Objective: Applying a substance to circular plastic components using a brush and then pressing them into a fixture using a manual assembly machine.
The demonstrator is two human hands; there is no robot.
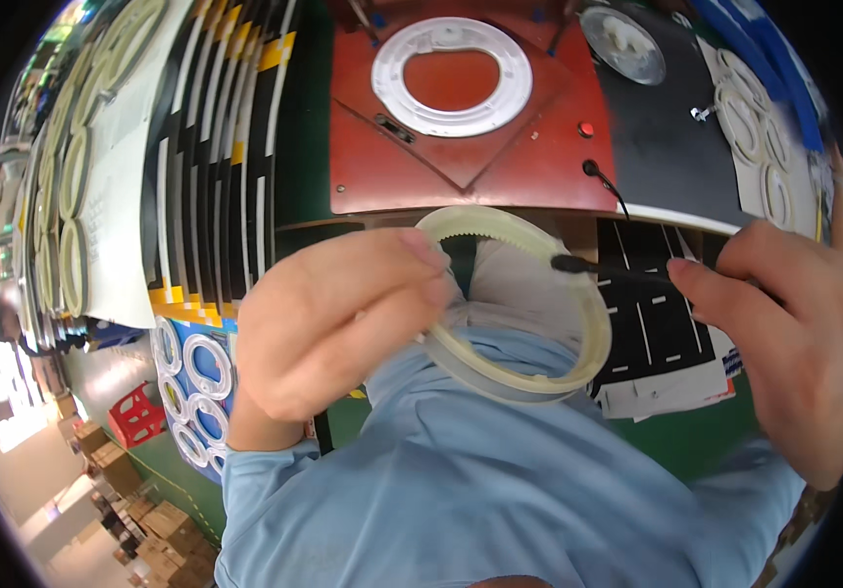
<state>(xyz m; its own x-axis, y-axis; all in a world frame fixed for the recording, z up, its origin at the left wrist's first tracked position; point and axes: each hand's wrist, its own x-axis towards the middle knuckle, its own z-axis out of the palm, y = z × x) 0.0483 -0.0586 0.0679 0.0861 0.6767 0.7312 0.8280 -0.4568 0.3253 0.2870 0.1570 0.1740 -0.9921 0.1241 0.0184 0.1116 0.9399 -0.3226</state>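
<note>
My left hand (pixel 333 314) pinches the left side of a pale cream plastic ring (pixel 593 333) with fine teeth along part of its inner edge. The ring is tilted in the air above my lap, in front of the bench. Between the fingertips of my right hand (pixel 784 323) is a thin black stick with a dark, rounded tip (pixel 570 264), perhaps a small brush or swab. That tip touches or overlaps the ring's upper right rim; which one, I cannot tell. Beyond both hands, a white ring-shaped part (pixel 515 83) lies on a red board (pixel 372 171).
Stacked black trays (pixel 230 147) with yellow corners stand left, beside cream rings (pixel 74 265) on white sheets. A blue tray (pixel 183 392) holds white rings. Right of the board are a clear dish (pixel 622 44), a black cable (pixel 610 181) and more rings (pixel 735 113). A red stool (pixel 135 416) stands lower left.
</note>
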